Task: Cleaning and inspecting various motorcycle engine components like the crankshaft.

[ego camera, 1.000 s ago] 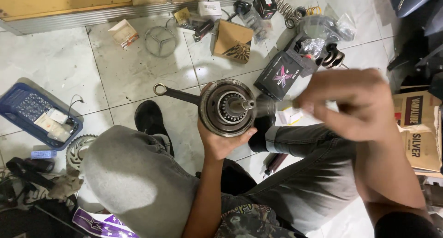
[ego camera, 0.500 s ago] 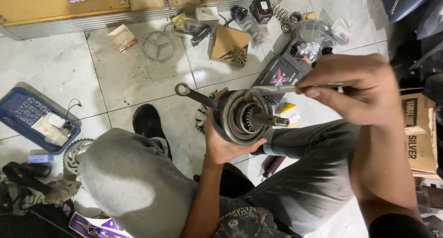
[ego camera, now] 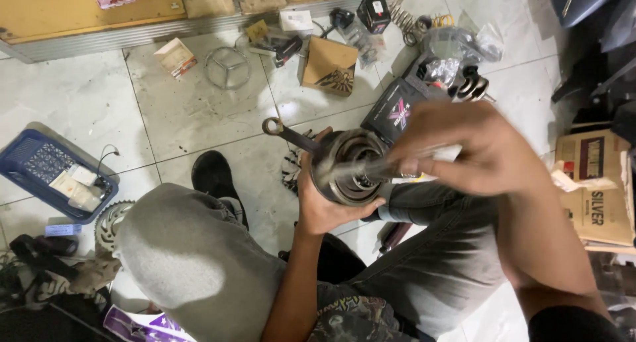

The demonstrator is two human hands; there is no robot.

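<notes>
Gripping a round metal drum point(ego camera: 346, 166) from below, the left hand point(ego camera: 324, 206) has its fingers clamped on the rim. Above it the right hand point(ego camera: 464, 150) has fingers closed on a blurred slim tool point(ego camera: 371, 170) reaching into the drum's centre. A ring spanner point(ego camera: 289, 135) juts left. Below lie grey trousers point(ego camera: 437, 262) and the tiled floor point(ego camera: 79, 103).

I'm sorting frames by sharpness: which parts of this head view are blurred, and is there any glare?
Head view: the right hand and the thin tool it holds are smeared by motion; the left hand and round metal part look sharper; soft glare shows on the floor tiles; the cardboard box is crisp.
</notes>
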